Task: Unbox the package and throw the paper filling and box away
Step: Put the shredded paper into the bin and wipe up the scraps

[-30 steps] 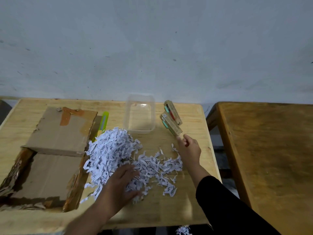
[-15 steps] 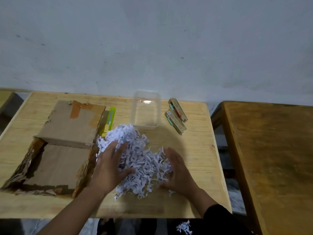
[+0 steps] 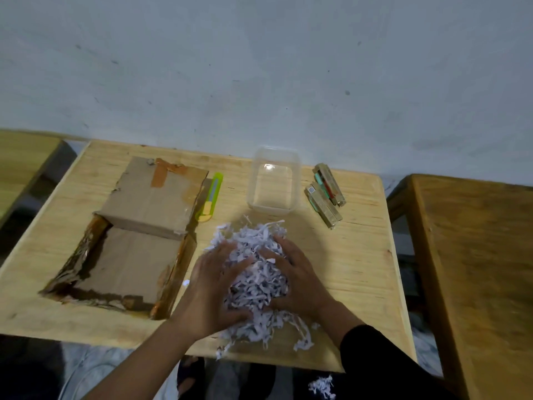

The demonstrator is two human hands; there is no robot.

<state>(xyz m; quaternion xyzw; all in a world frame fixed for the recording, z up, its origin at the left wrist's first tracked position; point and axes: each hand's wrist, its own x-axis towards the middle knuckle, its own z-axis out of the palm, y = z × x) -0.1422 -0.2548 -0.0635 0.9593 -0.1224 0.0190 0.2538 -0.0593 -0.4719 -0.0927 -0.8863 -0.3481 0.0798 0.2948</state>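
Both hands are on the pile of shredded paper filling (image 3: 255, 272) near the front edge of the wooden surface (image 3: 354, 255): the left hand (image 3: 213, 290) cups its left side and the right hand (image 3: 300, 281) presses in from the right, fingers spread and wrapped around the heap, squeezing it between them. A few strips trail over the edge. The opened cardboard box (image 3: 129, 255) lies just left of the pile, flap folded back. Beyond it sit a green utility knife (image 3: 212, 197), a clear plastic container (image 3: 274, 180) and slim boxed items (image 3: 326, 194).
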